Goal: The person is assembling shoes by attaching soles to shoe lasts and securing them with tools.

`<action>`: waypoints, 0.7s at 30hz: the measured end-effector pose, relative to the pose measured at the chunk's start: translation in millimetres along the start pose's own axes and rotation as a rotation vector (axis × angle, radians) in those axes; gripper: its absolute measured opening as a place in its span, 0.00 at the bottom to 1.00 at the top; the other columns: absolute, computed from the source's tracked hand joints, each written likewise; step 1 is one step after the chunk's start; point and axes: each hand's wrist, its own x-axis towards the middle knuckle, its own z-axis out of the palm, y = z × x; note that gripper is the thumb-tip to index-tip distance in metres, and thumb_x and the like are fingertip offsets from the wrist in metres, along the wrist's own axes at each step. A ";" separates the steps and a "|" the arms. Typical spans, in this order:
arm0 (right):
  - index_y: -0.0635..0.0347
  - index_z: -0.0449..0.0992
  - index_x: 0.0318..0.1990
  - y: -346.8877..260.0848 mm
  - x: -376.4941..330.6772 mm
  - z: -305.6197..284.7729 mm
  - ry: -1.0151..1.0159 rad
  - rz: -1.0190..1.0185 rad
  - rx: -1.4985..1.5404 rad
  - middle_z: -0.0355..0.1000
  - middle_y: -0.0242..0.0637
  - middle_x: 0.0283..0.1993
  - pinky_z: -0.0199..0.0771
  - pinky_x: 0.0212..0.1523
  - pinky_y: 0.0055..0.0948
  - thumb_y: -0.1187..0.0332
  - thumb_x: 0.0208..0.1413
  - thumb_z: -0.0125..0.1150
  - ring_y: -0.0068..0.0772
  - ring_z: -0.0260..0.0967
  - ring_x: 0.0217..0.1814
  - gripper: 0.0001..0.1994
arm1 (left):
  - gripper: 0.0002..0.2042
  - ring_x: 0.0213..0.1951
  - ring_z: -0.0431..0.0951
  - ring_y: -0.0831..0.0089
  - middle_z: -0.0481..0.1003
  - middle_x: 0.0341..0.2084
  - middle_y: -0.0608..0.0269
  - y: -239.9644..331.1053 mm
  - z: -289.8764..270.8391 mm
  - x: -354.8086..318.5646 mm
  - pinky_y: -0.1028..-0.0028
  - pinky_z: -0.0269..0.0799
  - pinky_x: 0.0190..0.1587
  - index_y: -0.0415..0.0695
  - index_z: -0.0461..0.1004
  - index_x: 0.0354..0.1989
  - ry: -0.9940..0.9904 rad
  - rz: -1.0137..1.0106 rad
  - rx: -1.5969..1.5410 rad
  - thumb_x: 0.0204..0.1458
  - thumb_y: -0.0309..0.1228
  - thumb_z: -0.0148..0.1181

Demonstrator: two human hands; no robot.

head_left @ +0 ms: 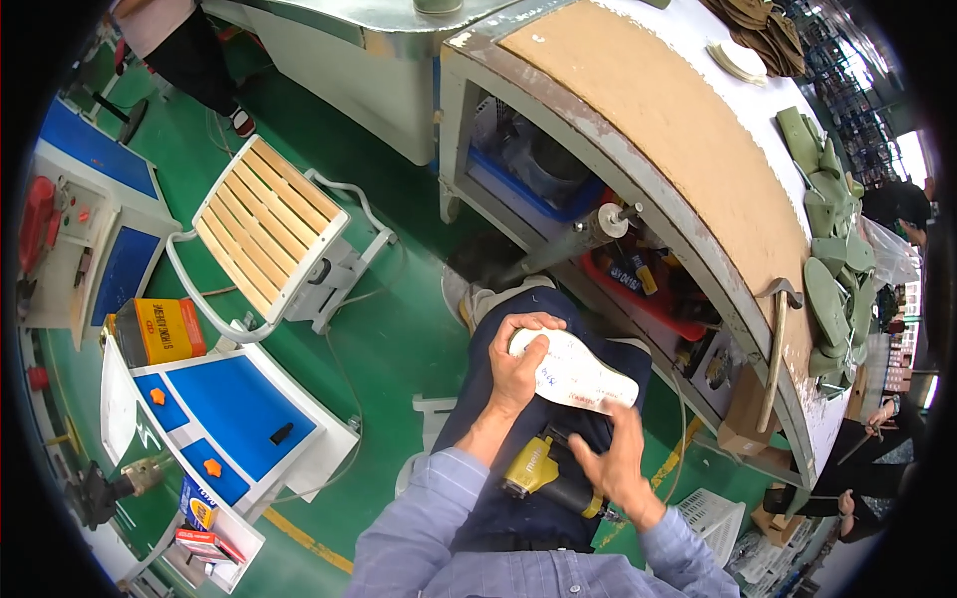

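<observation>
Currently, left hand (514, 367) grips the near end of the white sole-shaped piece (583, 374), thumb on its face; long axis runs down-right from those fingers toward right hand (620, 463), fingers loosely spread, contact unclear; yellow-black tool (538, 466) left of them.

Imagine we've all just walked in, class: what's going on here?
The left hand grips a white sole-shaped piece over the person's lap. The right hand is at the piece's lower right end, its fingers blurred, so contact is hard to judge. A yellow-and-black tool lies on the lap. To the right, a hammer lies at the workbench's edge, near piled green pieces.
</observation>
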 end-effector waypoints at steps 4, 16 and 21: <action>0.67 0.67 0.55 -38.0 -44.2 -6.9 -0.411 0.103 -0.039 0.74 0.47 0.31 0.75 0.33 0.39 0.54 0.49 0.68 0.47 0.74 0.30 0.31 | 0.08 0.43 0.77 0.65 0.75 0.37 0.52 -0.3 2.1 0.3 0.66 0.73 0.50 0.39 0.66 0.37 0.004 0.017 0.035 0.50 0.15 0.50; 0.65 0.69 0.45 -11.4 -52.5 -31.3 -0.242 0.468 0.973 0.71 0.31 0.26 0.66 0.27 0.24 0.32 0.52 0.49 0.22 0.67 0.27 0.37 | 0.08 0.42 0.78 0.64 0.75 0.36 0.53 -2.4 2.6 2.0 0.67 0.73 0.48 0.39 0.66 0.36 0.017 0.020 0.026 0.50 0.14 0.50; 0.68 0.68 0.51 -19.7 -14.9 -10.2 -0.154 0.333 0.863 0.72 0.32 0.31 0.69 0.33 0.25 0.23 0.45 0.48 0.22 0.68 0.32 0.48 | 0.07 0.42 0.78 0.63 0.75 0.36 0.52 1.2 0.0 -1.3 0.66 0.74 0.48 0.38 0.66 0.36 0.050 0.000 0.001 0.50 0.14 0.49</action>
